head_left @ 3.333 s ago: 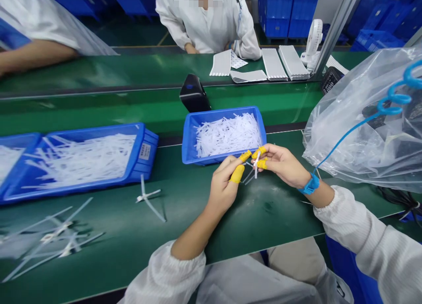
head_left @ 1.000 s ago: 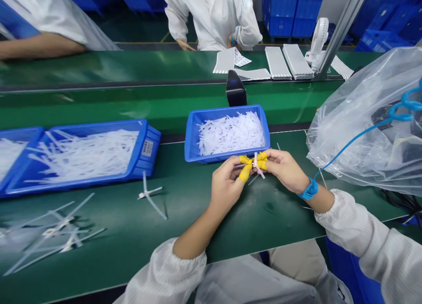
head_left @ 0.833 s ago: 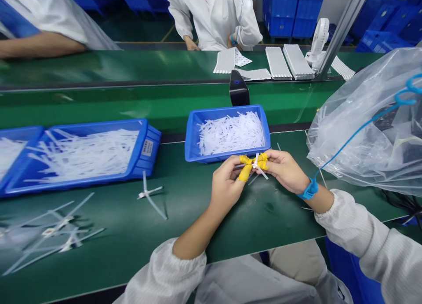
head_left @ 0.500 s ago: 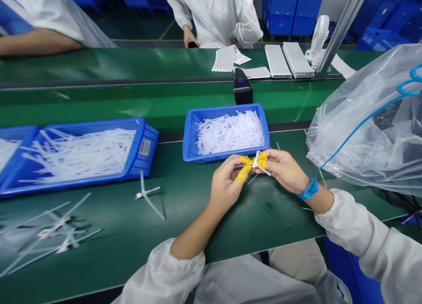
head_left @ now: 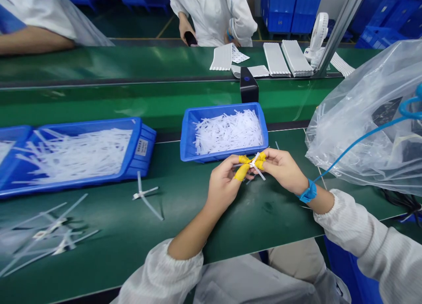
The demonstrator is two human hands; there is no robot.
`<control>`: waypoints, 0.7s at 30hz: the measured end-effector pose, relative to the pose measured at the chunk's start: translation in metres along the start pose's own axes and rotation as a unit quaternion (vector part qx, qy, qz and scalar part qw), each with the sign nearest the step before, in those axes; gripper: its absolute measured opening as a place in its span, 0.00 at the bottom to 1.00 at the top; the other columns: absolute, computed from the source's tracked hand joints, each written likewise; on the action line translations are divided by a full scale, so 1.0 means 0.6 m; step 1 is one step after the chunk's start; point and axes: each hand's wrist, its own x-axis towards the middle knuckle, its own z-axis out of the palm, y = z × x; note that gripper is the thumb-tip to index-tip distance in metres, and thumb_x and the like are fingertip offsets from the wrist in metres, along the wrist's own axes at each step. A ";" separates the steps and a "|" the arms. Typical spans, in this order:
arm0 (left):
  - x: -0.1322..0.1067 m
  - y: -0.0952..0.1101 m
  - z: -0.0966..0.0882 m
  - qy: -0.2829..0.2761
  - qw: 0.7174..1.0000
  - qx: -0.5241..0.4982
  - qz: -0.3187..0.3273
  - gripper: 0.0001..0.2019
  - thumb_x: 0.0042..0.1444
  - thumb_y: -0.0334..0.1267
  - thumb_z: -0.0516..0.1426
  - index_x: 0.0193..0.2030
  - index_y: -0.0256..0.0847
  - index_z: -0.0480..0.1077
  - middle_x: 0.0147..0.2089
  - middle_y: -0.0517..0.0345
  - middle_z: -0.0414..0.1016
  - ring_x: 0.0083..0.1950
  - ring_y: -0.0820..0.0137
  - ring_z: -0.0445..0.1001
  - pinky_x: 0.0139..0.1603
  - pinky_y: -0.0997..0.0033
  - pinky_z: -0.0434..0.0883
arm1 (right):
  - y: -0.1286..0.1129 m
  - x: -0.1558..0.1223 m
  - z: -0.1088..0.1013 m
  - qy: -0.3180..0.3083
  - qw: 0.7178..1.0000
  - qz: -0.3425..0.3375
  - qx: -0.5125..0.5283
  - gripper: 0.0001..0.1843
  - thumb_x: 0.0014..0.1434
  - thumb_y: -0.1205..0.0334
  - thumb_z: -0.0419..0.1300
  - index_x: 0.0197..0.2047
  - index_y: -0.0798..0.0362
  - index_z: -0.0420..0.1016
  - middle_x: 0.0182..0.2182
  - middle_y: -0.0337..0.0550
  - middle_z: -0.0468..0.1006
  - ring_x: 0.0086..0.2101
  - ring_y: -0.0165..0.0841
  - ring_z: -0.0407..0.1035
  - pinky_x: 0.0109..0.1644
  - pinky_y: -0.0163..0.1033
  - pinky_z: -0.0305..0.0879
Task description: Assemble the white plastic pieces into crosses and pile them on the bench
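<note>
Both hands meet over the green table, just in front of a blue bin [head_left: 224,156] of short white strips. Yellow coverings wrap some fingertips. My left hand [head_left: 226,181] pinches a small cluster of crossed white strips [head_left: 253,164] from the left. From the right, my right hand [head_left: 281,168] grips the same cluster between thumb and finger, a blue band on its wrist. Strip ends stick out between the fingers; the cluster's centre is partly hidden. A single cross of joined white strips [head_left: 141,194] lies on the table to the left.
Farther left stands a larger blue bin [head_left: 138,152] of longer white strips. Several crossed strip pieces [head_left: 49,233] lie at the lower left. A clear plastic bag [head_left: 365,119] fills the right, with a blue coiled cord [head_left: 362,137] before it. Co-workers in white sit across the line.
My hands stay almost in place on the strip cluster, whose protruding end has turned slightly downward. Across the line, a co-worker's hand has lifted a dark object a little.
</note>
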 end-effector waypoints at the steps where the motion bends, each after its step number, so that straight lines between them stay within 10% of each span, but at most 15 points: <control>1: 0.000 0.000 0.000 0.000 1.000 -0.003 -0.005 0.13 0.64 0.47 0.68 0.47 0.40 0.80 0.45 0.52 0.84 0.38 0.66 0.86 0.36 0.69 0.86 | 0.001 0.000 0.000 0.001 1.000 -0.002 -0.002 0.14 0.57 0.55 0.77 0.40 0.53 0.81 0.36 0.42 0.86 0.39 0.35 0.83 0.50 0.42 0.82; 21: 0.004 0.006 -0.003 0.020 0.998 0.051 -0.001 0.12 0.63 0.47 0.68 0.44 0.41 0.81 0.45 0.51 0.85 0.40 0.65 0.85 0.40 0.69 0.86 | 0.010 -0.003 0.003 0.000 0.999 -0.029 -0.024 0.15 0.59 0.54 0.77 0.43 0.52 0.82 0.38 0.42 0.85 0.40 0.36 0.84 0.53 0.45 0.84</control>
